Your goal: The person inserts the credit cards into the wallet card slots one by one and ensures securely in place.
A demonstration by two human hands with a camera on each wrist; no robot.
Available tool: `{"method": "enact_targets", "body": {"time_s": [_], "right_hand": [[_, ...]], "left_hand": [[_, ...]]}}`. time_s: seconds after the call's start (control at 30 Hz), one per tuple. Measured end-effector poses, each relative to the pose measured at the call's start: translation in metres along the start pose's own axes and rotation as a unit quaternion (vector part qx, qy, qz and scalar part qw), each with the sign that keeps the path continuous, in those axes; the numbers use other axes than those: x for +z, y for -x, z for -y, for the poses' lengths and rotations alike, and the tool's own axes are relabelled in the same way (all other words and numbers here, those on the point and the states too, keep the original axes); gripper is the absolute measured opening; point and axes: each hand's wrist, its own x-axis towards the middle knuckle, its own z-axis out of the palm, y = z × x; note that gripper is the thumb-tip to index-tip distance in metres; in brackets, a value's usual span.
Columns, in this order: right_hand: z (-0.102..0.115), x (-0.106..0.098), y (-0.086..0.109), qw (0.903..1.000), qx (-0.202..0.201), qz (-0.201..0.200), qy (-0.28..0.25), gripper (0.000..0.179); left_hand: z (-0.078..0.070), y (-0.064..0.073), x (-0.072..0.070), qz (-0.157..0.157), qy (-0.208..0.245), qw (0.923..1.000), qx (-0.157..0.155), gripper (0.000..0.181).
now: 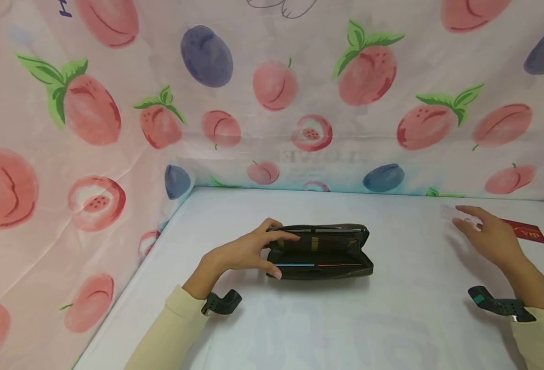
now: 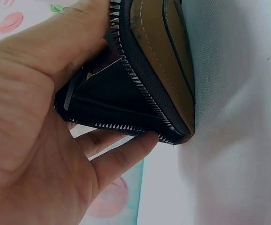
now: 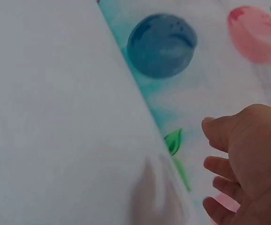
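Note:
A dark zip-around wallet (image 1: 320, 252) stands unzipped on the table, its mouth gaping upward. Blue and red card edges show in its front pocket. My left hand (image 1: 248, 249) grips its left end, thumb on the front side and fingers over the back; the left wrist view shows the zipper teeth and brown leather outside of the wallet (image 2: 165, 51). At the right, my right hand (image 1: 493, 236) hovers with thumb and fingers apart. A pale, see-through card (image 1: 454, 213) shows by its fingertips; contact is unclear. In the right wrist view the hand (image 3: 252, 164) appears with nothing in it.
A red card marked VIP (image 1: 528, 231) lies on the table just right of my right hand. The white-covered table (image 1: 299, 329) meets a fruit-printed cloth (image 1: 272, 139) at the back and left. Both wrists wear dark straps.

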Motion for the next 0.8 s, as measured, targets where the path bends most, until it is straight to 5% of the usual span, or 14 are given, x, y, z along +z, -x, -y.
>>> {"method": "enact_targets", "body": {"time_s": [0.3,0.8], "right_hand": [[-0.037,0.020,0.000,0.9967,-0.031,0.061,0.043,0.069],[-0.026,0.015,-0.002,0.9978,-0.015,-0.009,0.064,0.048]], "left_hand": [[0.000,-0.001,-0.001,0.001,-0.003,1.0000,0.009,0.075],[0.003,0.000,-0.001,0.002,0.005,0.9999,0.010,0.073]]}}
